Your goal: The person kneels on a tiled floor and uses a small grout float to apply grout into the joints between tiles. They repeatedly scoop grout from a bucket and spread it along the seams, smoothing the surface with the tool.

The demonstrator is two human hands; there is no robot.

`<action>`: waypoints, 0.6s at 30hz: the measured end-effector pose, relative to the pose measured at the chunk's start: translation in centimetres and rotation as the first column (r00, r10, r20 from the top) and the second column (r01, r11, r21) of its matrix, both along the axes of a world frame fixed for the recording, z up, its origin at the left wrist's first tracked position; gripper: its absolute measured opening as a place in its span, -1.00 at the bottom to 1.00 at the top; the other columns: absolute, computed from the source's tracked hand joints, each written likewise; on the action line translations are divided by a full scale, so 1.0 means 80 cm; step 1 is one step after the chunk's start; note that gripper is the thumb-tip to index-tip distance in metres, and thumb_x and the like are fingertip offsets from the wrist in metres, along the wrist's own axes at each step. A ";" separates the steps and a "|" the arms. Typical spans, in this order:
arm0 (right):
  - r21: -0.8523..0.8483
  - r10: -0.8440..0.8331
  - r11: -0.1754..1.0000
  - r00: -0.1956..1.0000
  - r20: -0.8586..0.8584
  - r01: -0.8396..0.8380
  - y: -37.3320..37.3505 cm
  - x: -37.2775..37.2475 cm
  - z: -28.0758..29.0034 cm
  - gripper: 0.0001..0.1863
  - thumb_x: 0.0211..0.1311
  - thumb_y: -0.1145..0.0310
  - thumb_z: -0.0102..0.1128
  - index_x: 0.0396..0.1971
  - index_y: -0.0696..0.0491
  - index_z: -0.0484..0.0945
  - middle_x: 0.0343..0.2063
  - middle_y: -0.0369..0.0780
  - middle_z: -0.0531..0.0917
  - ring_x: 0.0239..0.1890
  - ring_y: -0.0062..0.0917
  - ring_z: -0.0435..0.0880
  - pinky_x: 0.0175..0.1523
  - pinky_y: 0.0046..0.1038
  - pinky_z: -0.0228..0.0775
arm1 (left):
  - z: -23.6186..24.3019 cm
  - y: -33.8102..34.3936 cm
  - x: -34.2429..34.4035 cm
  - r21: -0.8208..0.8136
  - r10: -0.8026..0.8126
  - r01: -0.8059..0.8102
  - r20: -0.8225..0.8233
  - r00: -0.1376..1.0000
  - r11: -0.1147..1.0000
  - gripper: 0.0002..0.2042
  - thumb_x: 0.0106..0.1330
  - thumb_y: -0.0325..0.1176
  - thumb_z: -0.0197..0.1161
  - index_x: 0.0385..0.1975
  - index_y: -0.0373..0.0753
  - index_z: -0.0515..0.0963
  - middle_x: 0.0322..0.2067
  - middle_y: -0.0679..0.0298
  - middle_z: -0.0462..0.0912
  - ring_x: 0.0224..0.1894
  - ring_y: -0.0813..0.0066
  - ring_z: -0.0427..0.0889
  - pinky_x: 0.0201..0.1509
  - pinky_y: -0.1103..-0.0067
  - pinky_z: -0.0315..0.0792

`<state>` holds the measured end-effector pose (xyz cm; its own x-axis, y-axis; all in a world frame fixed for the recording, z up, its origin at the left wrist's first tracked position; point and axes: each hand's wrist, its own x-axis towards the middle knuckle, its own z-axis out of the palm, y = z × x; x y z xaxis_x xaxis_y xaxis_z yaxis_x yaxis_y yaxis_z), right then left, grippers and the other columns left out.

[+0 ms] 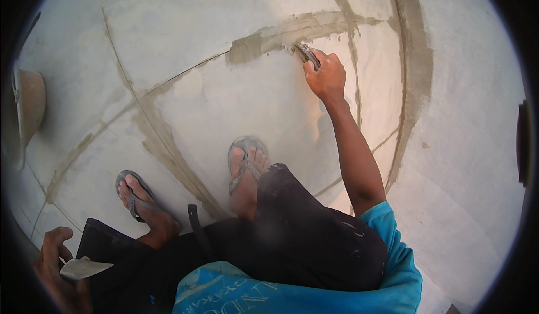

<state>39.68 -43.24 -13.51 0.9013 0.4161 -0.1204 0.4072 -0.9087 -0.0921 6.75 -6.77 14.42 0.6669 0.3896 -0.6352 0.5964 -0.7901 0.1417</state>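
Note:
My right hand point(325, 75) is closed round a narrow, dark, smeared hand tool point(307, 55), its tip at a band of wet grey-brown grout point(261, 40) along a joint between pale tiles point(185, 106). At the lower left edge, my left hand point(53, 258), partly cut off, grips a putty knife point(87, 268) with a flat, pale metal blade, held beside my dark trousers.
A pale, dusty bucket point(31, 103) stands at the far left. My sandalled feet point(244, 173) rest on the tiles. Smeared grout lines cross the floor. A wide pale surface point(460, 145) bordered by a grey-brown strip runs down the right, with a dark object point(521, 142) at the rim.

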 end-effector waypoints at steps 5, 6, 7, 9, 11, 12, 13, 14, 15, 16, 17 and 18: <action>0.462 -0.050 0.687 0.670 -0.741 0.561 0.000 -0.015 0.025 -0.61 0.07 0.39 0.16 -0.04 0.10 0.58 -0.38 -0.26 0.69 -0.46 -0.72 0.50 -0.34 -0.62 0.32 | -0.008 -0.001 0.011 0.017 0.106 -0.105 -0.042 0.994 0.994 -0.51 -0.18 -0.66 0.33 -0.14 -0.25 0.45 -0.23 0.13 0.55 -0.11 0.14 0.49 0.01 0.43 0.33; 0.465 -0.045 0.644 0.636 -0.771 0.608 0.005 -0.017 0.028 -0.61 0.07 0.41 0.17 -0.04 0.12 0.57 -0.38 -0.29 0.70 -0.46 -0.77 0.48 -0.35 -0.65 0.29 | -0.010 -0.002 0.014 0.036 0.114 -0.113 -0.049 0.992 0.993 -0.52 -0.18 -0.66 0.33 -0.15 -0.25 0.45 -0.25 0.13 0.55 -0.12 0.13 0.50 0.01 0.42 0.34; 0.487 -0.037 0.625 0.646 -0.763 0.610 0.013 -0.017 0.033 -0.61 0.07 0.41 0.17 -0.04 0.12 0.57 -0.37 -0.29 0.70 -0.46 -0.77 0.49 -0.35 -0.65 0.30 | -0.008 -0.007 0.019 0.093 0.100 -0.093 -0.065 0.993 0.991 -0.54 -0.17 -0.66 0.33 -0.17 -0.24 0.45 -0.26 0.12 0.56 -0.12 0.12 0.51 0.01 0.42 0.34; 0.513 -0.039 0.590 0.657 -0.753 0.624 0.021 -0.022 0.044 -0.61 0.08 0.43 0.16 -0.03 0.13 0.56 -0.37 -0.30 0.70 -0.45 -0.76 0.51 -0.34 -0.64 0.32 | -0.008 -0.012 0.026 0.135 0.047 -0.038 -0.066 0.997 0.990 -0.55 -0.17 -0.66 0.32 -0.19 -0.24 0.46 -0.28 0.11 0.57 -0.12 0.10 0.52 0.00 0.40 0.34; 0.545 -0.064 0.637 0.742 -0.668 0.545 0.023 -0.025 0.033 -0.62 0.09 0.43 0.15 -0.04 0.13 0.57 -0.35 -0.29 0.71 -0.44 -0.77 0.53 -0.32 -0.63 0.33 | -0.009 -0.012 0.033 0.120 -0.024 0.026 -0.019 1.000 0.992 -0.56 -0.17 -0.66 0.31 -0.20 -0.24 0.46 -0.27 0.10 0.58 -0.11 0.08 0.52 -0.01 0.39 0.34; 0.556 -0.073 0.661 0.781 -0.620 0.504 0.025 -0.027 0.026 -0.63 0.10 0.43 0.15 -0.04 0.13 0.57 -0.35 -0.29 0.72 -0.43 -0.77 0.54 -0.31 -0.63 0.34 | -0.008 -0.009 0.035 0.064 -0.005 0.008 -0.034 0.999 0.998 -0.56 -0.17 -0.67 0.30 -0.19 -0.23 0.46 -0.27 0.10 0.58 -0.11 0.07 0.52 0.00 0.39 0.34; 0.547 -0.033 0.726 0.815 -0.578 0.416 0.033 -0.028 0.020 -0.62 0.10 0.41 0.12 -0.04 0.14 0.56 -0.29 -0.18 0.72 -0.41 -0.62 0.62 -0.26 -0.52 0.40 | -0.007 -0.007 0.037 0.012 0.016 -0.016 -0.042 0.999 1.000 -0.55 -0.18 -0.68 0.29 -0.19 -0.23 0.46 -0.26 0.10 0.58 -0.11 0.06 0.52 0.00 0.39 0.34; 0.538 -0.017 0.793 0.893 -0.450 0.287 0.042 -0.026 0.016 -0.62 0.09 0.40 0.12 -0.04 0.13 0.57 -0.30 -0.17 0.72 -0.39 -0.55 0.63 -0.25 -0.47 0.42 | -0.005 -0.006 0.037 -0.040 0.037 -0.039 -0.051 0.998 0.998 -0.55 -0.18 -0.69 0.28 -0.19 -0.23 0.46 -0.26 0.09 0.58 -0.11 0.05 0.52 0.00 0.39 0.34; 0.501 0.009 0.851 0.948 -0.318 0.160 0.053 -0.026 0.016 -0.62 0.08 0.40 0.12 -0.05 0.12 0.57 -0.31 -0.15 0.71 -0.38 -0.48 0.63 -0.24 -0.42 0.43 | -0.004 -0.009 0.036 -0.008 0.029 -0.029 -0.033 0.999 1.000 -0.54 -0.19 -0.70 0.27 -0.18 -0.23 0.46 -0.26 0.10 0.58 -0.11 0.05 0.52 0.01 0.39 0.34; 0.442 0.049 0.896 0.982 -0.183 0.038 0.060 -0.024 0.014 -0.61 0.08 0.39 0.12 -0.05 0.12 0.57 -0.32 -0.13 0.71 -0.37 -0.41 0.64 -0.22 -0.37 0.44 | -0.003 -0.012 0.035 0.024 0.020 -0.020 -0.016 1.000 1.000 -0.53 -0.20 -0.71 0.26 -0.18 -0.23 0.46 -0.25 0.10 0.58 -0.10 0.05 0.52 0.01 0.39 0.34; 0.345 0.017 0.938 0.994 -0.106 0.020 0.059 -0.014 0.013 -0.61 0.07 0.39 0.12 -0.05 0.11 0.57 -0.34 -0.12 0.70 -0.37 -0.35 0.63 -0.22 -0.33 0.44 | 0.000 -0.013 0.034 0.056 0.009 -0.010 0.007 1.000 0.998 -0.52 -0.20 -0.72 0.25 -0.17 -0.23 0.46 -0.25 0.10 0.58 -0.10 0.04 0.52 0.02 0.39 0.33; 0.244 -0.006 0.970 1.000 -0.025 0.012 0.053 0.000 0.009 -0.61 0.06 0.38 0.13 -0.06 0.09 0.58 -0.36 -0.10 0.69 -0.38 -0.30 0.61 -0.21 -0.30 0.44 | 0.001 -0.010 0.034 0.030 0.040 -0.040 -0.018 0.999 0.999 -0.51 -0.20 -0.72 0.25 -0.16 -0.23 0.46 -0.24 0.10 0.58 -0.09 0.04 0.52 0.03 0.39 0.32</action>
